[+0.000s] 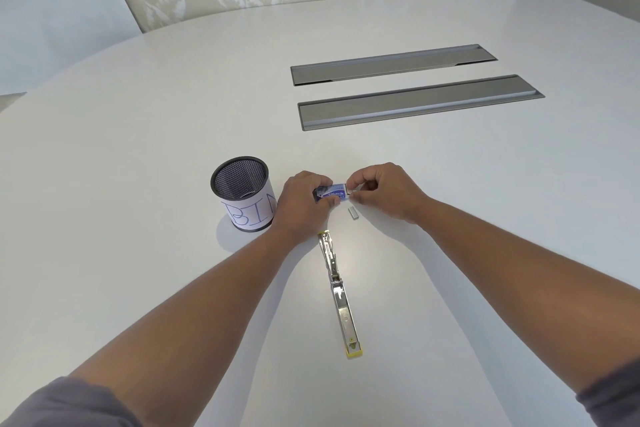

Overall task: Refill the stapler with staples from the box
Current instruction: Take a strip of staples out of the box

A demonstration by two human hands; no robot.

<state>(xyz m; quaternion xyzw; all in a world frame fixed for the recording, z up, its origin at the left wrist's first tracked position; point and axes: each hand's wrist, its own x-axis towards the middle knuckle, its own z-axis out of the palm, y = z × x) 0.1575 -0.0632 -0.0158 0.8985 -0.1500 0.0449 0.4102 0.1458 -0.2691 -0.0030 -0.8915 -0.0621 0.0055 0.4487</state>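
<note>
both hands [304, 199] [384, 191] seemingly pinching, forearms extended

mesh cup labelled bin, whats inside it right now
The mesh cup looks empty: only dark mesh wall shows through its open top. The very bottom is hidden by the near wall and its paper label, so something small lying there cannot be ruled out.

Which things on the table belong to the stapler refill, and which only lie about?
For the job: staple box, held by left hand and right hand; loose staple strip; opened stapler.

Lying about: mesh cup labelled BIN; two grey table hatches.
</note>
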